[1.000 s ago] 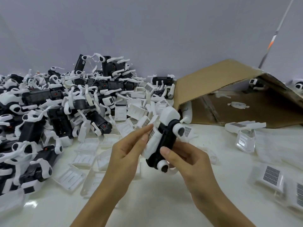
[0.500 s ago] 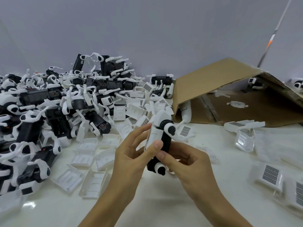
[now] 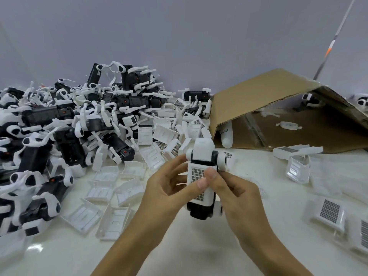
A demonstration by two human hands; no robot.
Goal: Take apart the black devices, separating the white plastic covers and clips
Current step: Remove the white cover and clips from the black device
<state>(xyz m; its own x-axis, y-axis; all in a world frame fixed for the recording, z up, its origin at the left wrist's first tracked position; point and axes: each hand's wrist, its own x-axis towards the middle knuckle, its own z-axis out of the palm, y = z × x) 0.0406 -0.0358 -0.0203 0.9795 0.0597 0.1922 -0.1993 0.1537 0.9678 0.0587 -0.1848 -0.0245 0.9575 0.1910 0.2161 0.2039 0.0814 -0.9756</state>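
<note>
A black rectangular device with a white plastic cover and round white end caps is held upright above the glossy white surface, and everything else is placed here in relation to it. The left hand grips it from its left side, thumb tip pressed on the grid-patterned face of the white cover and the other fingers curled toward the device's upper left edge. The right hand grips it from the right, thumb lying over the same grid face so that the two thumb tips meet, while its remaining fingers wrap behind the black body, out of sight. The device's black lower end shows beneath both hands. To the left of the device, and stretching back to the grey wall, lies a large heap of black devices with white clips, tangled together. Between that heap and the device, just to its lower left, loose white rectangular plastic covers are scattered flat on the surface. Behind and to the right of the device a brown cardboard box lying on its side opens toward the camera, with a few small white pieces inside it. To the right of the device, clear-cased white covers with dark grid panels rest on the surface, well apart from the hands.
</note>
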